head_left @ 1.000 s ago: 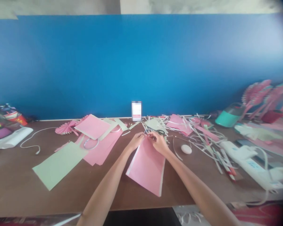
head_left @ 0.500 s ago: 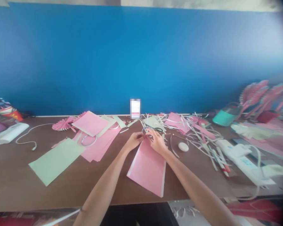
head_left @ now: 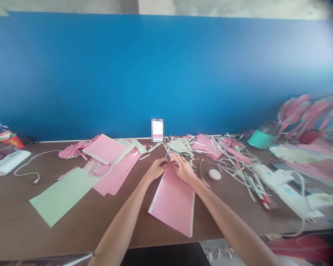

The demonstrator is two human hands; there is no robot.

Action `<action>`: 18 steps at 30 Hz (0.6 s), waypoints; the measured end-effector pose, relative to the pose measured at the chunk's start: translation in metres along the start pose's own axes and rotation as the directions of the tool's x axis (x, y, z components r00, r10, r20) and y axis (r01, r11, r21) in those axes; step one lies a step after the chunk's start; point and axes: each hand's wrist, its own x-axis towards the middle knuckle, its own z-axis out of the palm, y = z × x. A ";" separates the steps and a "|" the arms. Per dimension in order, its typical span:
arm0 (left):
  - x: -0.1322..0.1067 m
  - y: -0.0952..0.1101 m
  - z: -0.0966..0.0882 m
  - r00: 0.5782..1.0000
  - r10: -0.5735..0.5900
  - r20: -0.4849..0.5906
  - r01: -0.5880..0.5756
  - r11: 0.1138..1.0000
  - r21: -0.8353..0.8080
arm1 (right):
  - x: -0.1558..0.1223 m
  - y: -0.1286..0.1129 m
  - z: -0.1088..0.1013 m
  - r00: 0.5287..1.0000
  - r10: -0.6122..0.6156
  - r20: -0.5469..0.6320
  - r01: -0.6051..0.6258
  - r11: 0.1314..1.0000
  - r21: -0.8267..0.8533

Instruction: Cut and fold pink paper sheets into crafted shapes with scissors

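Left hand (head_left: 156, 170) and right hand (head_left: 184, 170) are pinched in close at the top edge of the pink paper sheet (head_left: 172, 204), fingers on what looks like a thin loop (head_left: 169, 156), hard to tell. Black-handled scissors (head_left: 185, 155) sit just past that sheet on the tabletop (head_left: 16, 218).

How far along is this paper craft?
Partway, it looks. Done: a pleated pink paper fan looks finished, and more pink fans stand at far right. In hand: the left hand and right hand work at a small loop above a pink sheet. Left: a pale green sheet and stacked pink sheets look unused.
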 end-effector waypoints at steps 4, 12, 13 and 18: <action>0.001 -0.003 0.000 1.000 -0.011 0.007 0.011 1.000 0.007 | 0.000 -0.001 0.000 1.000 -0.010 0.008 0.010 1.000 -0.013; 0.001 -0.004 0.001 1.000 -0.024 -0.012 0.025 0.998 0.054 | 0.001 -0.001 0.001 0.999 -0.025 0.036 0.026 0.999 -0.022; 0.001 -0.004 0.001 1.000 -0.025 -0.013 0.026 0.998 0.061 | 0.001 -0.001 0.001 0.999 -0.020 0.039 0.021 0.999 -0.027; 0.001 -0.004 0.002 0.999 -0.026 -0.022 0.027 0.998 0.056 | 0.001 -0.002 0.001 0.999 -0.020 0.045 0.021 1.000 -0.020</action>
